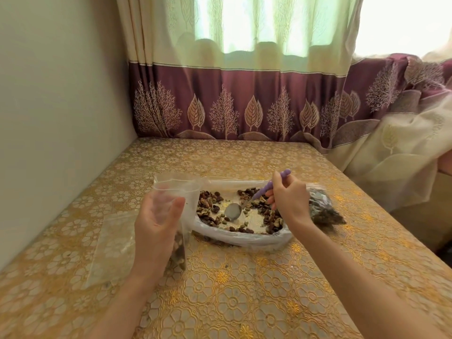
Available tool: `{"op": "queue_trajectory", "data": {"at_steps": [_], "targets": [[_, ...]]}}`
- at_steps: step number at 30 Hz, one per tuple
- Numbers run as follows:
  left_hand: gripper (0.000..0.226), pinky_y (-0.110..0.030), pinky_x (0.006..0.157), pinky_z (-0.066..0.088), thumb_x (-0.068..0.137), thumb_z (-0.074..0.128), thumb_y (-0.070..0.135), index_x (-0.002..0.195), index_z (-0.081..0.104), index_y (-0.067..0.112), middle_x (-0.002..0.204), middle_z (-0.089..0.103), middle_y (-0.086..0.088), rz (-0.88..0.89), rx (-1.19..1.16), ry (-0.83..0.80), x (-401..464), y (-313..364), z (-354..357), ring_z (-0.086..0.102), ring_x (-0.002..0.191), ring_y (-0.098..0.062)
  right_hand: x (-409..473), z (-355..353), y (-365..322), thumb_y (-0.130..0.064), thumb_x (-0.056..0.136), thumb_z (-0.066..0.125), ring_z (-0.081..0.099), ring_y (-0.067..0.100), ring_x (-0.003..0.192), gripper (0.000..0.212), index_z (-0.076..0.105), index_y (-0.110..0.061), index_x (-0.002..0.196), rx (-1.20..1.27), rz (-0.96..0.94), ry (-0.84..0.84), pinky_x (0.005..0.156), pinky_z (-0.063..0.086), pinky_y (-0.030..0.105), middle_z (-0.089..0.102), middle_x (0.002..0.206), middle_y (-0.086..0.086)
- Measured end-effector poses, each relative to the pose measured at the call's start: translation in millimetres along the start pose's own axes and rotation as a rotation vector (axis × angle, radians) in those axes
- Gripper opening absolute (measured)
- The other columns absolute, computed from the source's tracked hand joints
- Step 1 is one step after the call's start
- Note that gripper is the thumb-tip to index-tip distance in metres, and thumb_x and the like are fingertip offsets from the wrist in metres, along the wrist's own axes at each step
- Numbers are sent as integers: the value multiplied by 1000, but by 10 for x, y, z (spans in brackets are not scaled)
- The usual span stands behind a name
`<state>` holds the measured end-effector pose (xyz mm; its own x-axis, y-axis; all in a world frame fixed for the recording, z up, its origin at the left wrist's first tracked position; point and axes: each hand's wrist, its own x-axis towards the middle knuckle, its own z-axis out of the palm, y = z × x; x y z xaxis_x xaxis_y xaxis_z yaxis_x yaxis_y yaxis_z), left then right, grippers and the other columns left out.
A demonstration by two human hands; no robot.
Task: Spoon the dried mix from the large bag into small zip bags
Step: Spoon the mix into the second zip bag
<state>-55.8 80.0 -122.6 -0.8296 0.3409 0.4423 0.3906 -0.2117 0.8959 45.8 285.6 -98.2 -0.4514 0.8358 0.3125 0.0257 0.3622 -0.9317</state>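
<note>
Left hand (pixel 156 231) is gripping a clear, soft-plastic small zip bag (pixel 175 206) upright at centre-left of the frame, fingers (pixel 179 204) wrapped round its side, mouth held open. A small heap of brown dried mix is sitting in the bag's bottom.

Right hand (pixel 289 196) is pinching the ridged purple plastic handle of a spoon (pixel 247 204), fingers closed narrow on it. The round metal bowl is resting empty on the floor of the large bag (pixel 244 234).

Large bag is lying at frame centre, thin whitish plastic, rim rolled down into a shallow oval tray. Dried mix (pixel 210 205) — wrinkled brown pieces plus some green ones — is ringing the edges, with the middle mostly bare.

A filled, dark zip bag (pixel 322 209) is lying just right of the large bag, behind the right wrist. A flat empty clear bag (pixel 112 248) is lying at left, near the wall-side edge.

Surface (pixel 244 302) is wearing a glossy gold floral embossed cover; open room is showing front and far side.
</note>
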Motion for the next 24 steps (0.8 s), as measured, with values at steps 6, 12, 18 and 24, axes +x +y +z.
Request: {"op": "queue_trajectory", "data": {"at_steps": [6,12,18,24], "targets": [[37,-1,69,43,75,60,48,109,55,34,98,64,32,-2,-17,-2,6,-24,2,60,94,11,-88,46,24,-15,99,42,48,11,45,34,57,-4,71,210,271,-159,38,39,17,71,69,19],[33,-1,68,43,75,61,46,106,55,35,96,65,31,-1,-24,9,13,-40,5,60,92,11,-171,90,13,-10,98,42,50,8,38,42,60,-1,61,292,392,-198,37,40,16,67,53,10],[42,-1,67,43,75,61,46,113,55,29,97,64,33,11,-10,11,22,-51,7,60,92,12,-161,32,21,-8,97,40,51,7,37,41,59,-2,62,303,412,-124,36,41,14,67,53,8],[45,-2,66,44,74,67,57,108,56,29,94,63,33,19,70,-21,6,-48,17,59,88,14,-86,-71,-55,-5,97,41,50,6,35,40,58,-2,60,369,380,-61,34,39,13,65,49,6]]}}
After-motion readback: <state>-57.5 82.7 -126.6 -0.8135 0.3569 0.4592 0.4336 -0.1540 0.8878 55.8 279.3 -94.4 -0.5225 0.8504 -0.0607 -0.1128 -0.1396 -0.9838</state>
